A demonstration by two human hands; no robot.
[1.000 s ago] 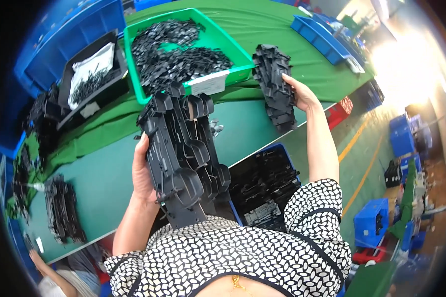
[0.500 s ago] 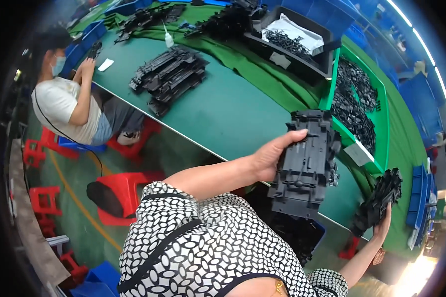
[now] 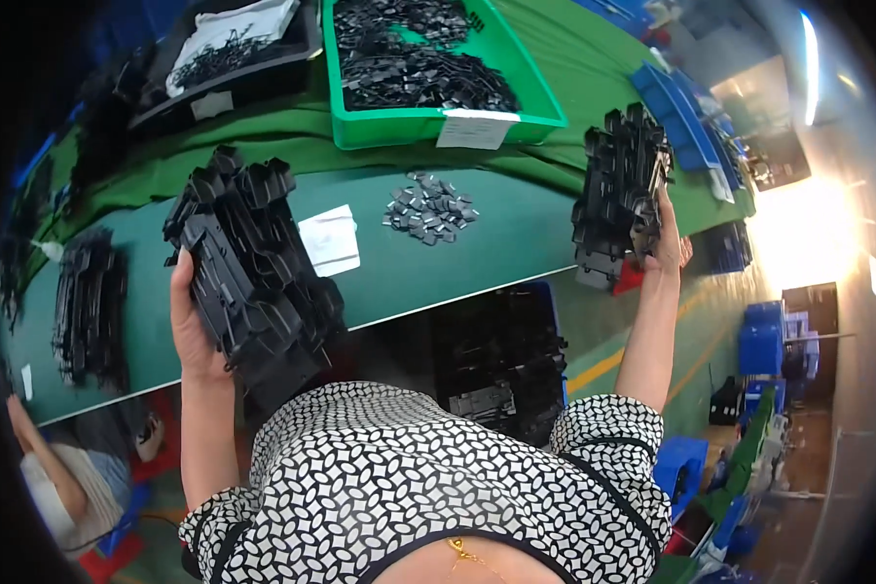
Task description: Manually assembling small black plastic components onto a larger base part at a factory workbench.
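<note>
My left hand [image 3: 197, 331] is closed round the side of a black moulded plastic part [image 3: 248, 263], a long bulky piece with ribs and slots, held above the table's near edge. Out to the right, my right hand [image 3: 664, 238] grips black plastic parts [image 3: 618, 195] of similar make, apparently a stack, above the table's right end. Some of its fingers are hidden behind them. Between the two hands, a pile of small dark clips [image 3: 430, 209] lies on the green table [image 3: 389, 273], with a white paper [image 3: 329, 240] beside the left-hand part.
Behind stands a green tray [image 3: 438, 125] full of small black pieces, next to a black bin [image 3: 253, 83]. More black parts [image 3: 90, 311] lie on the left, near another person [image 3: 78, 477]. Below the table edge is a blue crate [image 3: 553, 336] of black parts.
My view has swung right, bringing the clip pile and the paper into sight. Both hands keep hold of their black parts; the left one's piece is turned to show another side.
</note>
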